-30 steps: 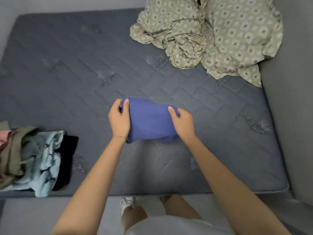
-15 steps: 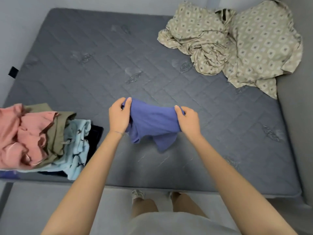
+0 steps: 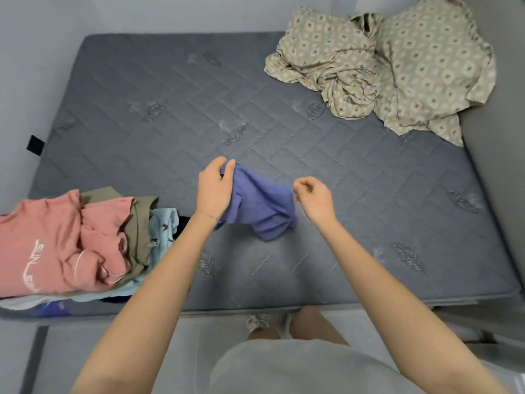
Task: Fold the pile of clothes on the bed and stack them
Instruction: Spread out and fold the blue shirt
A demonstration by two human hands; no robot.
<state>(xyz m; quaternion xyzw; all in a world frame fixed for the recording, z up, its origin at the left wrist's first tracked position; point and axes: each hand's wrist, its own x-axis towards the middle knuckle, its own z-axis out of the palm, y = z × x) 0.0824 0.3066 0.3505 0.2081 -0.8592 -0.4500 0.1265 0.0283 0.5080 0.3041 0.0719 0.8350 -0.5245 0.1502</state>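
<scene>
I can reach freely across the bed's middle; the clothes pile crowds its near-left corner, a crumpled sheet its far-right.

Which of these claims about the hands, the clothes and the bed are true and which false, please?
1. The left hand grips the blue garment. True.
2. The patterned sheet lies folded flat on the bed. False: it lies crumpled at the far right corner.
3. The pile of clothes sits at the bed's near left edge. True.
4. A black garment tops the pile. False: a pink top with white lettering lies on top.
</scene>
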